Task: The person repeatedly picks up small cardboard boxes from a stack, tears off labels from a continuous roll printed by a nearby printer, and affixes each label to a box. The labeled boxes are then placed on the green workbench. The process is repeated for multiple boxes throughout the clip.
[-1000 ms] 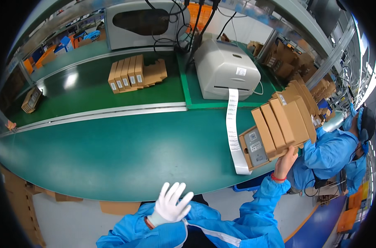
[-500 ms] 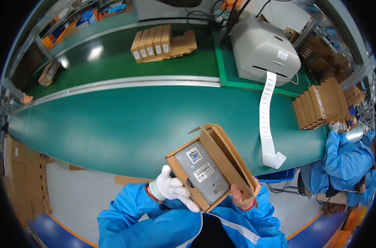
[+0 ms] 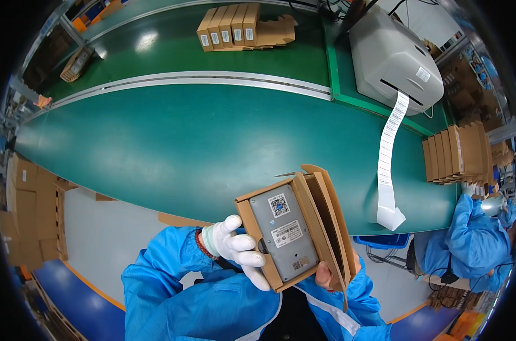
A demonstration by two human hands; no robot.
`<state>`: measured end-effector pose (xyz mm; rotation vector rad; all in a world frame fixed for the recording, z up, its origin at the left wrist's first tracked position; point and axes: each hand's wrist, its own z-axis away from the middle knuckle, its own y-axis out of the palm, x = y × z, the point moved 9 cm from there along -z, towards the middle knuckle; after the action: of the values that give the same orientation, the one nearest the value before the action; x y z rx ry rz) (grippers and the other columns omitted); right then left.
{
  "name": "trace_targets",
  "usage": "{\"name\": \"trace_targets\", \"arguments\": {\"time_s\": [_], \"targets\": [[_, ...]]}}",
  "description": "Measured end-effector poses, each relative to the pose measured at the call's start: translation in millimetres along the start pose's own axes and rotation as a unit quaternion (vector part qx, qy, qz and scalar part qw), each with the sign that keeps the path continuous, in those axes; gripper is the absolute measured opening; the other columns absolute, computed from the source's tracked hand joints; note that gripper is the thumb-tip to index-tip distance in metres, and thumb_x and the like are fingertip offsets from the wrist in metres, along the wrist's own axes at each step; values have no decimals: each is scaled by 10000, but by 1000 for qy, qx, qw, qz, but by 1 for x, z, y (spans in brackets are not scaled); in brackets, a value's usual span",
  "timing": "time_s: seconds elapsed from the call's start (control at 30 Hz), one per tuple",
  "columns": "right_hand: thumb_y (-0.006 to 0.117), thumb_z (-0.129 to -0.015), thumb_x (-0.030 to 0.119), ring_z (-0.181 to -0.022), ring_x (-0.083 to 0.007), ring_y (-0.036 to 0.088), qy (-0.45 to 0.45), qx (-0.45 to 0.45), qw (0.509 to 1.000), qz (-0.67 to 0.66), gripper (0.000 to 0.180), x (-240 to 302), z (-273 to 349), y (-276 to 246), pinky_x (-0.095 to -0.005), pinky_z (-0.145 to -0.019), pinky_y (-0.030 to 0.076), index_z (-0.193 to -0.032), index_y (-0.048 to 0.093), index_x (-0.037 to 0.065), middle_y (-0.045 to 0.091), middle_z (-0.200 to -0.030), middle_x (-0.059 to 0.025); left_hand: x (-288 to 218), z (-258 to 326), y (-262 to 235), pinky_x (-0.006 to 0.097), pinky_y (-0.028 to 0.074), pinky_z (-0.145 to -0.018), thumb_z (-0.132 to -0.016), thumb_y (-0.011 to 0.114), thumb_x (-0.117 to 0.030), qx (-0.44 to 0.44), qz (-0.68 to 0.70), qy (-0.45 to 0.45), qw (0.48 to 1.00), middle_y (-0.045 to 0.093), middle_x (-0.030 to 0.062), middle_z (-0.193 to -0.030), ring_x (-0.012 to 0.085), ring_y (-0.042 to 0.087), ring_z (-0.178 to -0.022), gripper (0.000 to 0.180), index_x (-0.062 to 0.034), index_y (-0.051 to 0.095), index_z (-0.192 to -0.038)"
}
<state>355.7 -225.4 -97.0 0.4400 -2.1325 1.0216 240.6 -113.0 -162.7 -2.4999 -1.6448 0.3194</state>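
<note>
Device loading: done; the grey device (image 3: 286, 230) lies in the carton (image 3: 320, 233) over the near edge of the desk (image 3: 155, 148). Closure: outstanding; lid (image 3: 336, 213) open. Right hand (image 3: 324, 277): fingers holding the carton's near-right side. Left hand (image 3: 238, 247): gloved fingers spread, touching its left edge.

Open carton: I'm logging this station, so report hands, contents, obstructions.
Gloved left hand against left edge of carton. Bare right hand gripping its right side. Grey device inside; nothing covering it.
</note>
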Motion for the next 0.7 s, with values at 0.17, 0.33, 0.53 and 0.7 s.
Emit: {"name": "trace_targets", "arguments": {"time_s": [0.17,0.33,0.53,0.7], "targets": [[589,-775,220,-784,-312,646,-18,-18,1000,-10,452,-2,2,-1,-345,-700,506,-1114,547,-76,623,-941,-222,-2,-10,-5,485,107,-1137,-896,388,-567,47,15,54,997,223,-5,-1483,213,172,-1382,589,-411,159,-1415],[611,-767,221,-448,-287,546,-20,-134,991,3,354,-6,-21,-30,-323,-436,425,-914,605,-102,596,-697,-156,-2,-80,-5,572,287,-954,-815,578,-487,164,159,-8,974,422,95,-1142,228,462,-851,607,-413,308,-1354],[635,-792,195,-677,-297,601,73,-25,997,10,230,-31,-39,-63,-341,-607,472,-880,622,-17,602,-719,-120,28,-56,33,530,324,-996,-571,798,-456,176,179,-187,950,339,208,-1305,389,483,-1066,910,-291,318,-1327],[697,-750,101,-808,-310,602,212,-130,926,285,354,-76,2,-119,-346,-713,476,-1066,570,7,602,-965,-164,57,-19,62,488,372,-987,-635,784,-367,83,404,-474,778,284,194,-1380,376,460,-1153,913,-289,237,-1362]]}}
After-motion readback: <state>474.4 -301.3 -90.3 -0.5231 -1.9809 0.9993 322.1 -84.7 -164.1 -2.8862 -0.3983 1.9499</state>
